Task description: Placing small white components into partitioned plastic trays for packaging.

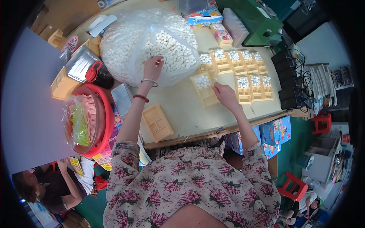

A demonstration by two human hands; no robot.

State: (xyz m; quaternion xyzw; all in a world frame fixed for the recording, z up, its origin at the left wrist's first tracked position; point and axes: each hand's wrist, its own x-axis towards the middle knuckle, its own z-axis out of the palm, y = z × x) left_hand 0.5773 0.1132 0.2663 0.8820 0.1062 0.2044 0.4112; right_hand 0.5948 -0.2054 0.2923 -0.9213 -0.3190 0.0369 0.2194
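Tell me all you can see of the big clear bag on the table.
The bag is thin clear plastic, large and bulging, full of small white blocks. It lies on the table at the far left, its opening facing the person. The left hand reaches into the opening among the blocks. Small tan trays stand just right of it, and a black and red container touches its left side.

Pale worktable [182,110] with wooden front edge. Landmark: large clear bag of small white pieces [152,43], resting on the table's far left. Right of the bag: 2 rows of tan compartment trays [243,72] holding white pieces. Nearer than the bag: 1 empty tan tray [157,123] at the front edge.
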